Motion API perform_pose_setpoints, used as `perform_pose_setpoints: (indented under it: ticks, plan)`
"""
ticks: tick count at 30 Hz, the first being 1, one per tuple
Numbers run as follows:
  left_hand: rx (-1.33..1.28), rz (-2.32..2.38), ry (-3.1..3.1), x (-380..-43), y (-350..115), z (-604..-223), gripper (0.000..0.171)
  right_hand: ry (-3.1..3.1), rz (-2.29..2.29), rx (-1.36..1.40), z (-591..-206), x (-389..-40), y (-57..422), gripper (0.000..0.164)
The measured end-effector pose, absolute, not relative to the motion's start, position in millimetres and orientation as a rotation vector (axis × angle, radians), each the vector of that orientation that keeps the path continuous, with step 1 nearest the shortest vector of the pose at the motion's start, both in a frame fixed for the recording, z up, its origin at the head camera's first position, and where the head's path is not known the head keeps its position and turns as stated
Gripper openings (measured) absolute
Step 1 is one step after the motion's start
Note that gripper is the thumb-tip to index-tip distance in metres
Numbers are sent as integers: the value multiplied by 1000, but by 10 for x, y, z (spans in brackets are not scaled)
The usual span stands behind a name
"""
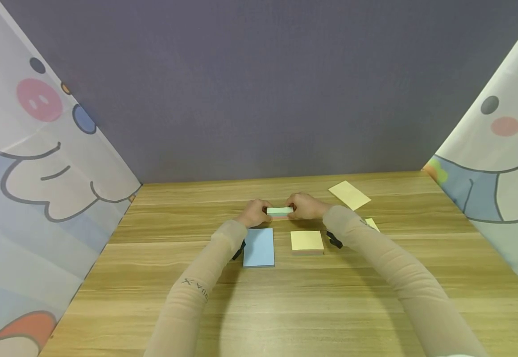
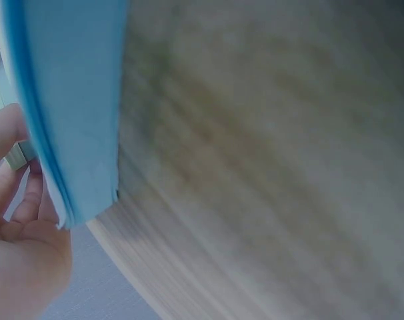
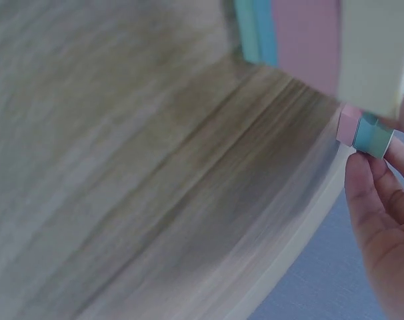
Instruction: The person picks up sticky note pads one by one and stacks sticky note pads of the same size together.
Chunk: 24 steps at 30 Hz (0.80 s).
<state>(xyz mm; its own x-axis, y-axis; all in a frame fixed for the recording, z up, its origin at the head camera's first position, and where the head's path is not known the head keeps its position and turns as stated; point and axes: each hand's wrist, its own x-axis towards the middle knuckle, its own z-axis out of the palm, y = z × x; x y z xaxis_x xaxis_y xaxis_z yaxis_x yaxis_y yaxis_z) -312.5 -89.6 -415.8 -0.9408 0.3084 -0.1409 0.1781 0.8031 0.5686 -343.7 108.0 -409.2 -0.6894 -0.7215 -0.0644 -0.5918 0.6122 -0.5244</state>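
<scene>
Both hands hold a small stack of sticky notes (image 1: 280, 211) near the middle of the table, one at each end. Pale green is on top, with teal and pink layers beneath. My left hand (image 1: 254, 213) pinches the left end between thumb and fingers; my right hand (image 1: 305, 206) does the same at the right end. Nearer me, a blue sticky note pad (image 1: 259, 247) lies beside the left wrist. To its right sits a thicker stack of sticky notes (image 1: 307, 241) with yellow on top; its pink, blue and green layers (image 3: 305, 47) show in the right wrist view.
At the back right lies a yellow pad (image 1: 349, 195), turned at an angle. Another yellow piece (image 1: 372, 224) is partly hidden behind the right forearm. A grey panel (image 1: 276, 99) rises along the table's far edge, with printed cartoon cloths (image 1: 13, 198) on both sides.
</scene>
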Motion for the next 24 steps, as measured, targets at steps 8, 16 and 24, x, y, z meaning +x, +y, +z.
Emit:
perform_pose_setpoints:
  ticks: [8,16,24]
  plan:
    - [372,854,2765,-3136,-889,-4175,28,2602,-696,-1011,-4096,-3438,1095,27]
    - [359,878,2736,-3134,-901,-4161,32,2593,-714,-945,-4041,-3427,1177,44]
    - [374,853,2729,-3133,-903,-4176,39,2597,-717,-886,-4008,-3409,1290,44]
